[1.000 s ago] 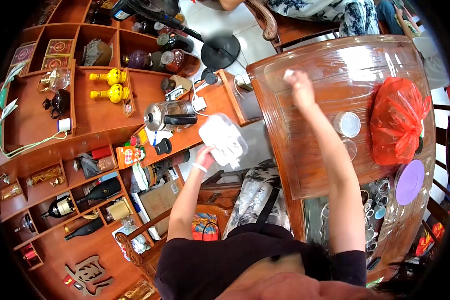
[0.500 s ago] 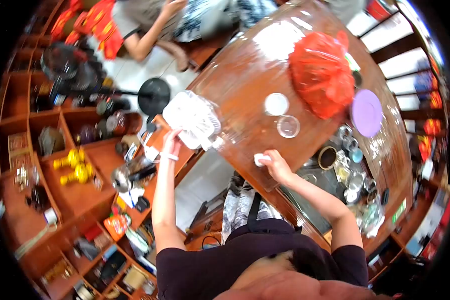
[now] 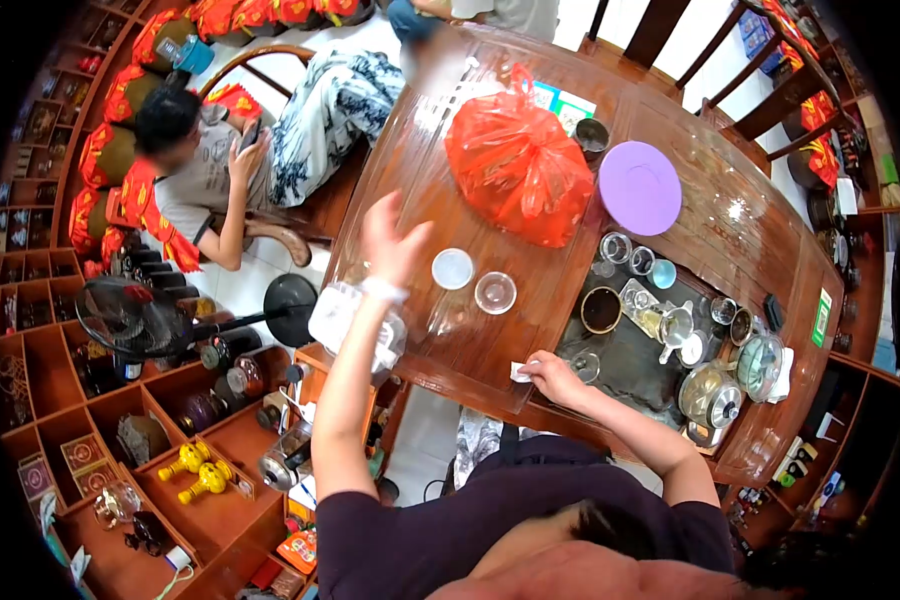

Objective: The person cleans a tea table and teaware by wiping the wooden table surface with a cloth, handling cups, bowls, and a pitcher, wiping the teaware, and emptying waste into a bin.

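My left hand [image 3: 392,245] is raised over the left side of the wooden table [image 3: 410,345], thumb and fingers apart, holding nothing. Below it, partly covered by my forearm, a clear plastic bag with white contents [image 3: 335,318] sits at the table's left edge. Near the front edge my right hand [image 3: 560,380] pinches a small folded white tissue [image 3: 520,372] against the tabletop. Between the hands lie a round whitish lid [image 3: 453,269] and a clear round plastic tub [image 3: 495,293]. Farther back stands a knotted red plastic bag [image 3: 520,165].
A purple round lid [image 3: 640,188] lies right of the red bag. A dark tea tray [image 3: 620,350] carries glass cups and a glass teapot [image 3: 708,397]. A black fan [image 3: 135,320] stands at left before shelves. A seated person [image 3: 205,170] holds a phone.
My left hand has left the clear bag and moved up and forward over the table, fingers spreading. My right hand stays by the front edge with the tissue. The view has shifted.
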`<act>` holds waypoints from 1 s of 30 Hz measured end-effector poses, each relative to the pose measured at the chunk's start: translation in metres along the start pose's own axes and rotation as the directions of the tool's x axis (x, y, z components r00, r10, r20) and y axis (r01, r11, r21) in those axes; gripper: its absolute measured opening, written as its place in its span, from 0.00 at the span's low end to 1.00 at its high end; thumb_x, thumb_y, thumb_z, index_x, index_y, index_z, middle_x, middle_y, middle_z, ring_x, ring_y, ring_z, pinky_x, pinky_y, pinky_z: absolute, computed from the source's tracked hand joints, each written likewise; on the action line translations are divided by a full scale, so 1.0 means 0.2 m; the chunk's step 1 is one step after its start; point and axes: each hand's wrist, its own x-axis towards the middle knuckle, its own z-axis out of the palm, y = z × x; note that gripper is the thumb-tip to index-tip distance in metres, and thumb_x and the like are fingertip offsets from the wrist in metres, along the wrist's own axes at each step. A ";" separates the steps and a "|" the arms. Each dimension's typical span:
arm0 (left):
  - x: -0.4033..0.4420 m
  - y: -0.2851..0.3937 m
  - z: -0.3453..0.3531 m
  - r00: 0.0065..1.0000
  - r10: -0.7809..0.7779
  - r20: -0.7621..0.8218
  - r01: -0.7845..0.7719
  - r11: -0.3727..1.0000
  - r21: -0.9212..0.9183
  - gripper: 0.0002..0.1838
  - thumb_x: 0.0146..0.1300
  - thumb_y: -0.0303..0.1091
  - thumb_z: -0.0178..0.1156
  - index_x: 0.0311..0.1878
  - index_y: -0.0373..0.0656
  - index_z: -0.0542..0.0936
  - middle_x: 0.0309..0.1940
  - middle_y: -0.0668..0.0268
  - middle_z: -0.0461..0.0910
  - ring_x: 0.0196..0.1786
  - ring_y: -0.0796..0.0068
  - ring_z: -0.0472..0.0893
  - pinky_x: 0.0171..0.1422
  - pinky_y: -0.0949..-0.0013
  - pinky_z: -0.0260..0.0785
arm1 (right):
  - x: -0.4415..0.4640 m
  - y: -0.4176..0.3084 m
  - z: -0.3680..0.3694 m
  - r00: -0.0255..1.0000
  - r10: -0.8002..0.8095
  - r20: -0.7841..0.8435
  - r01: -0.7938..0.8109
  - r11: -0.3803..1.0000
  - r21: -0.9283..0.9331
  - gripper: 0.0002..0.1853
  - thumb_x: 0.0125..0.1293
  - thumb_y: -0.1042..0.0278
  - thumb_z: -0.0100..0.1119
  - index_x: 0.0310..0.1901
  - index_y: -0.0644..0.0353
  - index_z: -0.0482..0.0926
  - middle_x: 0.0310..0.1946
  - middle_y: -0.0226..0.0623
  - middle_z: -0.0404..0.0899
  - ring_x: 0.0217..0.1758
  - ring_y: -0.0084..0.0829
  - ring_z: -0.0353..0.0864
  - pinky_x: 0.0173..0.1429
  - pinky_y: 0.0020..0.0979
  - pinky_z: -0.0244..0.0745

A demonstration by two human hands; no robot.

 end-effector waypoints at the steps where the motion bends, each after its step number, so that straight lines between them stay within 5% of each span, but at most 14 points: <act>1: 0.13 0.10 0.16 0.919 0.374 0.124 -0.391 0.902 0.180 0.40 0.38 0.30 0.67 0.59 0.42 0.64 0.57 0.53 0.66 0.60 0.56 0.65 0.63 0.59 0.58 | 0.02 -0.04 -0.07 0.999 -0.024 -0.042 0.024 1.000 0.015 0.12 0.49 0.82 0.52 0.35 0.60 0.80 0.35 0.42 0.75 0.43 0.42 0.75 0.48 0.36 0.71; 3: 0.29 0.32 0.48 0.799 0.491 0.348 -0.594 0.735 0.326 0.48 0.35 0.30 0.67 0.65 0.55 0.58 0.67 0.53 0.47 0.68 0.44 0.46 0.67 0.48 0.51 | 0.06 -0.10 -0.16 0.992 -0.049 -0.113 0.054 0.997 0.048 0.12 0.49 0.81 0.53 0.36 0.60 0.79 0.36 0.41 0.75 0.43 0.42 0.75 0.48 0.36 0.71; 6: 0.45 0.46 0.79 0.744 0.066 0.665 -0.586 0.542 0.602 0.39 0.38 0.31 0.66 0.60 0.61 0.66 0.68 0.55 0.43 0.69 0.41 0.37 0.58 0.27 0.50 | 0.05 -0.12 -0.26 0.982 -0.036 -0.186 0.056 0.993 0.101 0.12 0.49 0.80 0.53 0.37 0.60 0.79 0.37 0.41 0.74 0.43 0.42 0.75 0.48 0.36 0.71; 8: 0.56 0.37 0.88 0.762 0.029 0.647 -0.511 0.642 0.572 0.30 0.40 0.31 0.64 0.53 0.52 0.73 0.66 0.55 0.52 0.68 0.44 0.46 0.61 0.38 0.55 | -0.01 -0.11 -0.30 0.959 -0.043 -0.281 0.077 0.991 0.111 0.12 0.50 0.81 0.53 0.37 0.60 0.79 0.37 0.41 0.74 0.43 0.41 0.75 0.47 0.35 0.71; 9: 0.65 0.23 0.89 0.764 0.288 0.577 -0.621 0.570 0.538 0.21 0.42 0.30 0.61 0.45 0.45 0.77 0.59 0.56 0.64 0.64 0.47 0.58 0.62 0.49 0.59 | -0.04 -0.11 -0.33 0.946 -0.016 -0.325 0.054 0.993 0.108 0.11 0.51 0.80 0.54 0.37 0.59 0.79 0.36 0.37 0.74 0.42 0.38 0.76 0.46 0.32 0.71; 11: 0.75 0.18 0.77 0.711 0.475 0.519 -0.673 0.674 0.305 0.14 0.40 0.25 0.58 0.36 0.39 0.78 0.39 0.55 0.77 0.46 0.53 0.74 0.53 0.59 0.66 | -0.11 -0.07 -0.33 0.933 0.034 -0.359 0.030 0.985 0.172 0.12 0.51 0.81 0.53 0.38 0.59 0.79 0.37 0.38 0.74 0.42 0.39 0.76 0.47 0.33 0.71; 14: 0.82 0.32 0.52 0.838 0.297 0.458 -0.362 0.930 0.059 0.08 0.43 0.22 0.52 0.30 0.33 0.76 0.20 0.57 0.76 0.26 0.68 0.76 0.34 0.69 0.68 | -0.14 -0.04 -0.37 0.925 0.069 -0.373 0.019 0.974 0.228 0.13 0.51 0.81 0.53 0.38 0.59 0.80 0.36 0.39 0.74 0.42 0.39 0.76 0.47 0.33 0.72; 15: 0.94 0.24 0.43 0.828 0.328 0.456 -0.434 0.888 0.150 0.07 0.44 0.21 0.50 0.29 0.33 0.75 0.19 0.61 0.74 0.24 0.79 0.72 0.31 0.74 0.65 | -0.13 -0.04 -0.38 0.922 0.061 -0.382 0.040 0.967 0.250 0.13 0.51 0.82 0.53 0.38 0.58 0.80 0.36 0.39 0.74 0.42 0.39 0.76 0.47 0.33 0.72; 16: 0.97 0.33 0.36 0.860 0.292 0.419 -0.308 0.951 -0.032 0.05 0.44 0.20 0.48 0.25 0.35 0.74 0.18 0.67 0.73 0.23 0.81 0.69 0.29 0.76 0.63 | -0.10 -0.03 -0.39 0.920 0.052 -0.388 0.059 0.961 0.270 0.13 0.50 0.82 0.54 0.38 0.58 0.80 0.36 0.39 0.74 0.42 0.39 0.76 0.47 0.33 0.72; 17: 0.97 0.42 0.25 0.877 0.268 0.398 -0.335 0.936 0.110 0.05 0.43 0.20 0.47 0.22 0.38 0.73 0.18 0.71 0.73 0.24 0.83 0.69 0.29 0.76 0.63 | -0.07 -0.01 -0.40 0.916 0.025 -0.400 0.083 0.965 0.250 0.13 0.50 0.82 0.54 0.38 0.58 0.79 0.35 0.39 0.74 0.41 0.40 0.75 0.46 0.33 0.72; 22: 1.18 0.50 -0.11 0.952 -0.113 0.285 0.220 0.899 -0.378 0.06 0.60 0.32 0.52 0.31 0.40 0.76 0.28 0.66 0.77 0.27 0.76 0.75 0.32 0.72 0.70 | 0.13 -0.02 -0.47 0.880 -0.075 -0.469 0.198 0.955 0.219 0.12 0.50 0.82 0.53 0.37 0.60 0.78 0.35 0.40 0.74 0.40 0.41 0.75 0.44 0.34 0.72; 24: 1.20 0.54 -0.25 0.938 0.008 0.346 0.148 0.895 -0.422 0.06 0.60 0.32 0.52 0.35 0.41 0.75 0.32 0.63 0.78 0.33 0.72 0.78 0.38 0.68 0.73 | 0.20 -0.02 -0.51 0.881 -0.099 -0.462 0.223 0.949 0.223 0.12 0.50 0.82 0.52 0.37 0.60 0.78 0.35 0.40 0.74 0.41 0.41 0.75 0.44 0.34 0.72; 27: 1.19 0.62 -0.32 0.944 -0.123 0.307 0.274 0.808 -0.521 0.12 0.64 0.37 0.48 0.45 0.41 0.72 0.44 0.59 0.76 0.45 0.66 0.77 0.49 0.61 0.72 | 0.27 0.05 -0.53 0.888 -0.083 -0.453 0.202 0.954 0.222 0.12 0.50 0.83 0.52 0.37 0.61 0.78 0.35 0.40 0.73 0.40 0.41 0.75 0.44 0.34 0.72; 30: 1.36 0.44 -0.48 0.937 -0.124 0.328 0.285 0.814 -0.507 0.12 0.63 0.36 0.49 0.47 0.43 0.72 0.43 0.62 0.76 0.43 0.67 0.77 0.48 0.62 0.73 | 0.35 0.13 -0.51 0.828 -0.107 -0.551 0.166 0.984 0.059 0.12 0.49 0.83 0.53 0.36 0.62 0.78 0.36 0.41 0.73 0.42 0.42 0.74 0.46 0.34 0.70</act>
